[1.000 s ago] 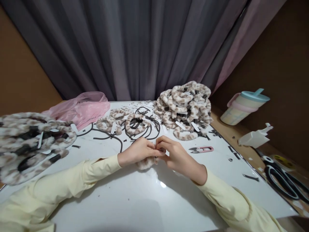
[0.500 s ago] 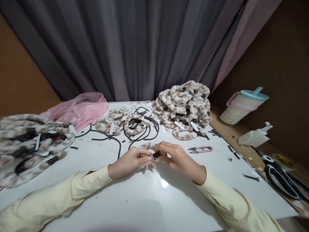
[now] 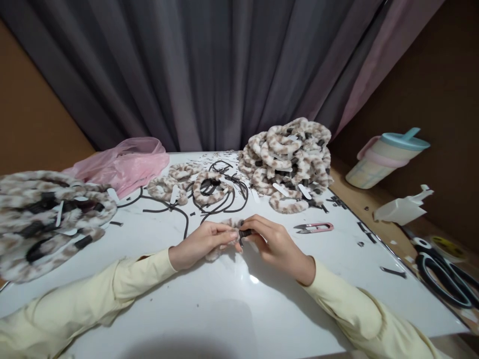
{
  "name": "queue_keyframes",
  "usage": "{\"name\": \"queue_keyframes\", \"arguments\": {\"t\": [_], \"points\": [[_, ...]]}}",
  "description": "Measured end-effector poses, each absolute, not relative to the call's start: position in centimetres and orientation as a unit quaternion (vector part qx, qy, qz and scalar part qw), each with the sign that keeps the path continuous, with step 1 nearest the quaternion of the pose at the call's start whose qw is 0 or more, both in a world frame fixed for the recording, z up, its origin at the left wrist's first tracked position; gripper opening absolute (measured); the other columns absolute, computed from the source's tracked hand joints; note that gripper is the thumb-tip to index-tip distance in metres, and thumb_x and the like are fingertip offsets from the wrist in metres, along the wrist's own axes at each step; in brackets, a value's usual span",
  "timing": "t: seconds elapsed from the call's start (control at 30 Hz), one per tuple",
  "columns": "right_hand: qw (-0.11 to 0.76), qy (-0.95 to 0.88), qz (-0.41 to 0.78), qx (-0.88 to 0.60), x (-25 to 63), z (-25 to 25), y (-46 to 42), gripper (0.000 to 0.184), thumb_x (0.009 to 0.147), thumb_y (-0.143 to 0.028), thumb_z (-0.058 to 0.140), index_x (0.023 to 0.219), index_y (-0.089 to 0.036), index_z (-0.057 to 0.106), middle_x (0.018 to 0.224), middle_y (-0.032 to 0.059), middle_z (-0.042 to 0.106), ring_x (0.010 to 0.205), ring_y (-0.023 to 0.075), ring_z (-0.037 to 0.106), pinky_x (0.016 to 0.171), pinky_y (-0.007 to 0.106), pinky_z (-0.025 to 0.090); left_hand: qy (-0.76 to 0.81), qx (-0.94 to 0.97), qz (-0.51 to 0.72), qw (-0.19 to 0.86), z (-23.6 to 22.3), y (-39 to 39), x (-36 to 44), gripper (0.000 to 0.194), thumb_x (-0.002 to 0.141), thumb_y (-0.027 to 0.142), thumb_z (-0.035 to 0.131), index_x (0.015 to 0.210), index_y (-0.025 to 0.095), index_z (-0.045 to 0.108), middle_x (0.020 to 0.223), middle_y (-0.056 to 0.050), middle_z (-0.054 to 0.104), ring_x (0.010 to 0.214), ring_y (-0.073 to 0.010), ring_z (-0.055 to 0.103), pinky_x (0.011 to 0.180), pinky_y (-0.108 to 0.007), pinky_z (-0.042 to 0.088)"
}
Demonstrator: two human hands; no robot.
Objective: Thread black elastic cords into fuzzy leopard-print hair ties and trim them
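Observation:
Near the middle of the white table (image 3: 209,319), my left hand (image 3: 205,243) pinches a fluffy white-and-brown ring (image 3: 214,255). Most of that ring is hidden behind the fingers. My right hand (image 3: 276,244) is closed on a black piece (image 3: 245,233) at the ring's right end, thumb and fingertips pressed round it. The two hands nearly meet there. Right of my right hand lies a pair of thread snips (image 3: 314,228) with pink handles. Just beyond the hands, another fluffy ring (image 3: 205,198) rests among loose black cords (image 3: 239,199).
Piles of fluffy rings stand at the back right (image 3: 284,159) and the left (image 3: 22,224). A pink plastic bag (image 3: 123,164) lies behind the left pile. Along the right side are a tumbler (image 3: 377,164), a white bottle (image 3: 402,212) and large scissors (image 3: 441,279).
My fingers have shifted slightly on the ring and its black piece, which now lies more level. The view has tilted a little; both hands keep their hold.

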State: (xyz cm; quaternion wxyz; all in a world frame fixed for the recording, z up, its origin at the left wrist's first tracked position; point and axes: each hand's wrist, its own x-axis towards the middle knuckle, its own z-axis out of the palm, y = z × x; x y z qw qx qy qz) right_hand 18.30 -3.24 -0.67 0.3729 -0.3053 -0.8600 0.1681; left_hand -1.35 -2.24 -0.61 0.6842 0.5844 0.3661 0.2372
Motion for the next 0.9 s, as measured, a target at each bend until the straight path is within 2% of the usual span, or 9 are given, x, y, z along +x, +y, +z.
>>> {"name": "queue_keyframes", "arguments": {"t": [0.13, 0.27, 0.37, 0.47, 0.53, 0.6, 0.73, 0.8, 0.9], "points": [[0.405, -0.846, 0.172, -0.301, 18.0, -0.8, -3.4, 0.018, 0.087, -0.009, 0.042, 0.098, -0.018, 0.053, 0.087, 0.0076, 0.059, 0.079, 0.0165, 0.057, 0.068, 0.028, 0.05, 0.36, 0.569, 0.248, 0.697, -0.6, -2.5, -1.2, 0.04, 0.082, 0.045, 0.055, 0.074, 0.008, 0.066, 0.054, 0.004, 0.033, 0.045, -0.0055, 0.025, 0.043, -0.023, 0.014], [0.388, -0.868, 0.136, -0.278, 18.2, -0.9, -3.5, 0.026, 0.088, -0.008, 0.038, 0.108, -0.02, 0.051, 0.098, 0.0098, 0.058, 0.092, 0.0181, 0.057, 0.075, 0.03, 0.051, 0.35, 0.523, 0.267, 0.73, -0.6, -2.5, -1.1, 0.035, 0.079, 0.042, 0.059, 0.067, 0.009, 0.061, 0.063, -0.002, 0.05, 0.047, -0.0048, 0.028, 0.042, -0.021, 0.016], [0.369, -0.88, 0.115, -0.274, 18.5, -1.0, -3.5, 0.029, 0.087, -0.006, 0.038, 0.108, -0.02, 0.051, 0.098, 0.0102, 0.058, 0.093, 0.0188, 0.057, 0.076, 0.031, 0.051, 0.338, 0.53, 0.255, 0.734, -0.5, -2.4, -1.1, 0.034, 0.081, 0.04, 0.057, 0.065, 0.009, 0.059, 0.06, -0.001, 0.052, 0.044, -0.0038, 0.028, 0.041, -0.02, 0.018], [0.373, -0.877, 0.119, -0.277, 18.5, -1.0, -3.6, 0.03, 0.086, -0.005, 0.038, 0.108, -0.02, 0.051, 0.098, 0.0102, 0.057, 0.091, 0.0184, 0.057, 0.075, 0.03, 0.051, 0.349, 0.587, 0.268, 0.68, -0.4, -2.6, -1.1, 0.029, 0.082, 0.038, 0.056, 0.081, 0.01, 0.063, 0.064, -0.002, 0.06, 0.047, -0.0057, 0.04, 0.046, -0.019, 0.03], [0.384, -0.87, 0.128, -0.281, 18.3, -0.9, -3.6, 0.027, 0.086, -0.005, 0.04, 0.106, -0.02, 0.051, 0.096, 0.0097, 0.057, 0.09, 0.0176, 0.057, 0.074, 0.029, 0.051, 0.375, 0.626, 0.308, 0.611, -0.4, -2.8, -1.1, 0.026, 0.081, 0.036, 0.057, 0.091, 0.012, 0.063, 0.073, -0.004, 0.066, 0.062, -0.0113, 0.055, 0.059, -0.022, 0.041], [0.395, -0.863, 0.137, -0.284, 18.1, -0.8, -3.6, 0.024, 0.086, -0.005, 0.042, 0.103, -0.019, 0.052, 0.093, 0.0089, 0.057, 0.087, 0.0168, 0.056, 0.073, 0.028, 0.051, 0.398, 0.667, 0.337, 0.533, -0.4, -3.0, -1.1, 0.022, 0.081, 0.033, 0.057, 0.088, 0.014, 0.063, 0.077, -0.004, 0.068, 0.074, -0.0154, 0.06, 0.07, -0.025, 0.044], [0.408, -0.856, 0.148, -0.282, 17.9, -0.8, -3.6, 0.025, 0.086, -0.005, 0.043, 0.103, -0.019, 0.052, 0.092, 0.0083, 0.058, 0.085, 0.0161, 0.057, 0.072, 0.027, 0.051, 0.406, 0.718, 0.321, 0.465, 0.1, -3.3, -1.2, 0.024, 0.084, 0.033, 0.053, 0.077, 0.015, 0.067, 0.078, -0.003, 0.069, 0.072, -0.0146, 0.059, 0.07, -0.023, 0.042], [0.404, -0.857, 0.154, -0.28, 17.9, -0.9, -3.6, 0.027, 0.086, -0.004, 0.042, 0.106, -0.02, 0.052, 0.094, 0.0085, 0.058, 0.087, 0.0163, 0.057, 0.073, 0.028, 0.051, 0.4, 0.71, 0.309, 0.49, 0.4, -3.2, -1.2, 0.026, 0.084, 0.033, 0.053, 0.074, 0.014, 0.067, 0.076, -0.003, 0.068, 0.071, -0.0135, 0.057, 0.069, -0.022, 0.042], [0.391, -0.865, 0.147, -0.278, 18.2, -1.0, -3.5, 0.03, 0.086, -0.003, 0.041, 0.106, -0.02, 0.054, 0.095, 0.0092, 0.058, 0.088, 0.0161, 0.058, 0.074, 0.027, 0.051, 0.395, 0.67, 0.284, 0.561, 0.6, -2.9, -1.2, 0.027, 0.082, 0.034, 0.055, 0.071, 0.013, 0.068, 0.059, 0.001, 0.056, 0.052, -0.0072, 0.044, 0.05, -0.018, 0.035]]}}
